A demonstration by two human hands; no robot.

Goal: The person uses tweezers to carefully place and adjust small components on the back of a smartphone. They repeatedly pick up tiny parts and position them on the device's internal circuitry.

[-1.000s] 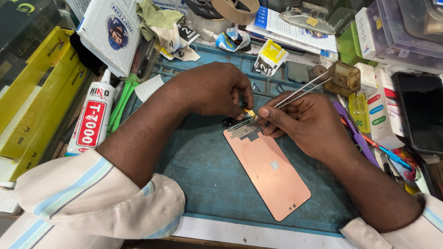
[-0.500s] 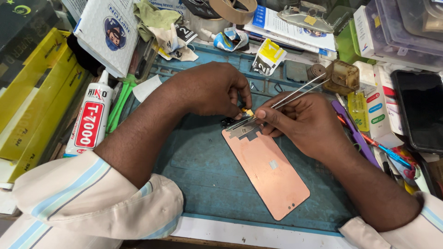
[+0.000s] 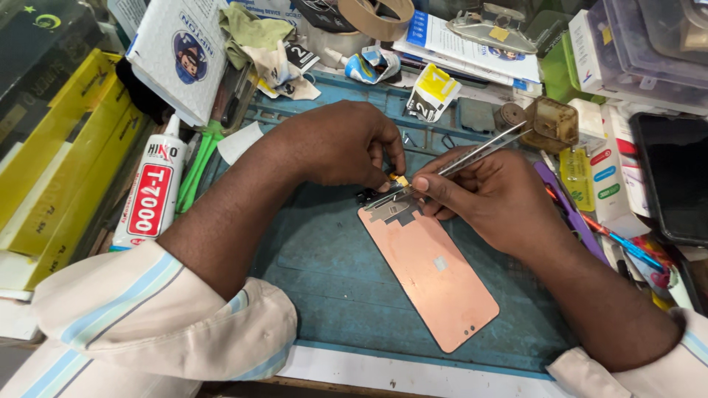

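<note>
We are working at the top edge of the copper panel (image 3: 428, 276), which lies flat on the blue mat (image 3: 332, 295). Our left hand (image 3: 335, 144) pinches a small gold part (image 3: 399, 180) there, while our right hand (image 3: 483, 195) squeezes tweezers (image 3: 472, 153) against it. Seating the part looks to need a steady, fine nudge.

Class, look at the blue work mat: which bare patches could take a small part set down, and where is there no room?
Bare blue mat lies between the left forearm and the copper-coloured panel, and at the near right corner beside the right forearm. The mat's far edge and both sides are crowded with the glue tube, packets and tools.
</note>
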